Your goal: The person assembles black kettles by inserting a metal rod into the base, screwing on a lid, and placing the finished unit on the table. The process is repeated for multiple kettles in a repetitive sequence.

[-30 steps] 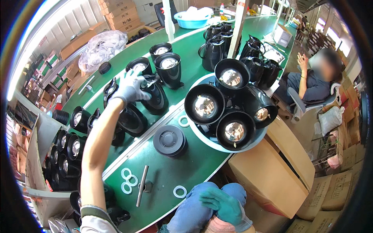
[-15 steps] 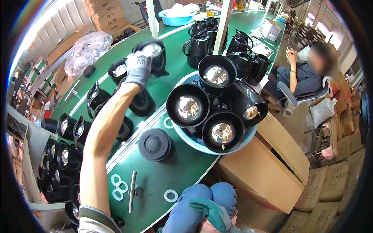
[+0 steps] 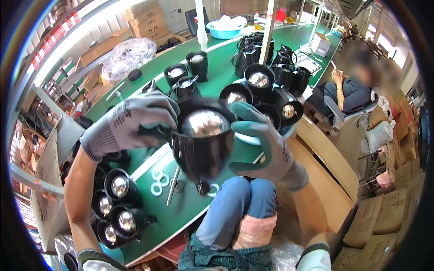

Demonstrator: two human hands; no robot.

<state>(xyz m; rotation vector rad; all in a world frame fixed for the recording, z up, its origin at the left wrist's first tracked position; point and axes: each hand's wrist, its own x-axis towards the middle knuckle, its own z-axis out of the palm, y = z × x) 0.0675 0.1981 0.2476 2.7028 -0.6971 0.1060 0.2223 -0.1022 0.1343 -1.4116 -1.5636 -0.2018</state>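
Observation:
I hold a black kettle body (image 3: 201, 144) with a shiny metal inside up close in front of me, above the green table (image 3: 217, 81). My left hand (image 3: 131, 122), in a grey glove, grips its rim and handle side. On the right rim rests my right hand (image 3: 262, 144), in a teal glove. Behind the kettle, several more black kettle bodies (image 3: 260, 83) stand on a round white tray (image 3: 282, 135). White rings (image 3: 158, 180) and a thin metal rod (image 3: 173, 186) lie on the table below the kettle.
More kettle bodies (image 3: 115, 203) sit in a rack at the lower left, others stand along the table (image 3: 192, 65). A blue basin (image 3: 226, 27) is at the far end. A seated person (image 3: 350, 90) is at the right. Cardboard boxes (image 3: 379, 217) stand at the lower right.
My left hand reached out to the far kettle bodies, took one and brought it back close. My right hand rose from my lap onto it. The view tilted.

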